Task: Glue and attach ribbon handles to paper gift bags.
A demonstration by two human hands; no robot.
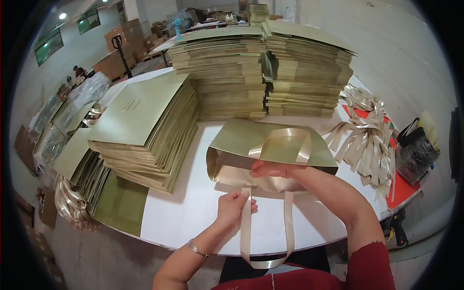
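Note:
A gold paper gift bag (232,139) lies on its side on the white tabletop, its mouth towards me. One cream satin ribbon handle (290,132) rests in a loop over its upper panel. The other ribbon handle (289,217) hangs from the lower panel, over the table's front edge. Near that handle's left end, my left hand (235,204) pinches the ribbon between thumb and fingers. My right hand (272,169) reaches into the bag's mouth under the upper panel; some of its fingers are hidden, and whether it holds anything is unclear.
Tall stacks of flat gold bags (224,76) stand behind the bag, and another stack (145,119) is at left. Bundled ribbons (366,145) lie on a red sheet (402,192) at right, beside a black plastic-wrapped holder (417,156). More ribbons (70,203) hang off the left edge.

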